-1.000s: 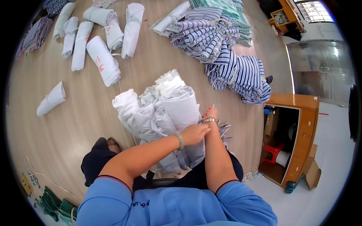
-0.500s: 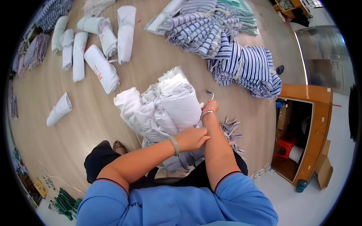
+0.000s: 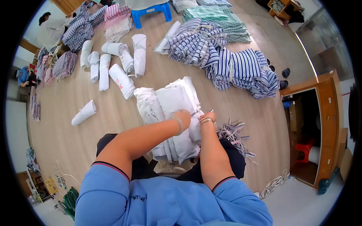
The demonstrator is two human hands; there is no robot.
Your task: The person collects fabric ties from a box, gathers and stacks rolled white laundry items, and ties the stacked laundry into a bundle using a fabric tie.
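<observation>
In front of me on the table stands a bundle of folded white cloth (image 3: 169, 100), with a white tie (image 3: 197, 110) knotted or looped at its right side. My right hand (image 3: 208, 116), silver bracelet at its wrist, is closed at that side with fingers pinched on the tie; a short end pokes out above them. My left hand (image 3: 183, 118), with a pale bangle, rests over the middle of the bundle. Its fingers look curled and are slightly blurred, so what they hold is hidden.
Rolled white cloths (image 3: 121, 81) lie at the upper left. Striped blue bundles (image 3: 241, 67) are at the upper right. Loose cloth strips (image 3: 233, 135) lie right of my hands. A blue stool (image 3: 151, 13) is at the back, an open wooden cabinet (image 3: 328, 128) to the right. Another person sits far left.
My left hand has gone from beside my right forearm up onto the bundle. The bundle sits straighter and looks more compact. The camera view has shifted, showing more of the table's far end.
</observation>
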